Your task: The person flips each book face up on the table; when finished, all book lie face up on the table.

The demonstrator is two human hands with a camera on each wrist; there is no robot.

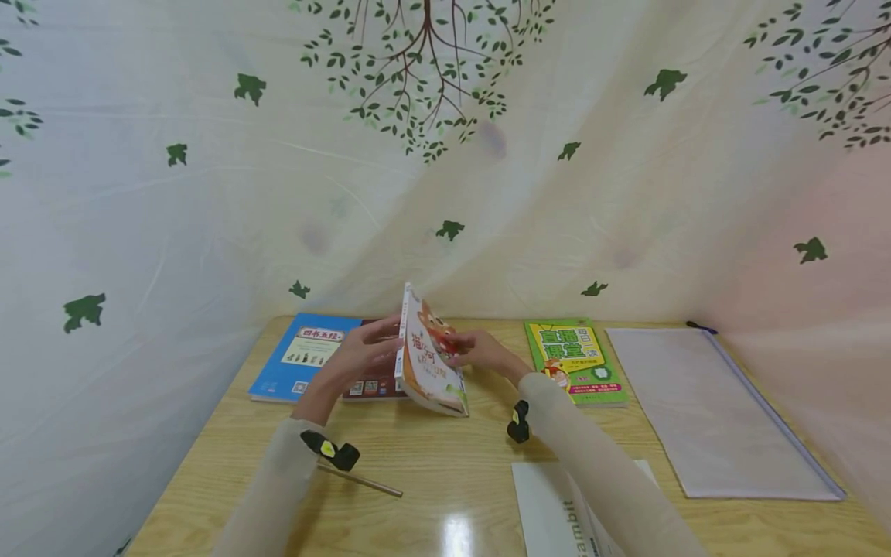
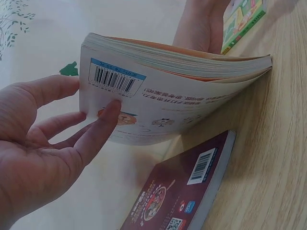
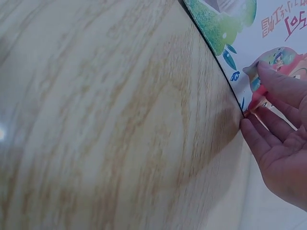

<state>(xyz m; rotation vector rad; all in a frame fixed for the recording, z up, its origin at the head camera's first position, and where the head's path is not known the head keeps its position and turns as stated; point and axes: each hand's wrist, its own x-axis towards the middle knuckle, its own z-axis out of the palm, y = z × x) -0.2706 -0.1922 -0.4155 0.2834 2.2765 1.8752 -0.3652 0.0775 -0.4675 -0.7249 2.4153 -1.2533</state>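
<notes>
A white children's book (image 1: 431, 371) with an orange and red cartoon on its cover stands on edge, tilted, close over the wooden table. My right hand (image 1: 483, 356) pinches its right edge; in the right wrist view the thumb (image 3: 278, 84) lies on the front cover with the other fingers behind. My left hand (image 1: 344, 363) is at the spine side. In the left wrist view its fairly straight fingers (image 2: 98, 132) touch the spine edge and the back cover near the barcode. A maroon book (image 2: 192, 182) lies just below, partly hidden in the head view by my left hand and the held book.
A blue book (image 1: 274, 375) lies left of the maroon one. At the right are a green book (image 1: 592, 371) and a whitish zip pouch (image 1: 724, 418). A thin rod (image 1: 369, 485) lies near my left wrist. A white lettered item (image 1: 543, 503) lies partly under my right forearm. Behind hangs a leaf-patterned curtain (image 1: 390, 232).
</notes>
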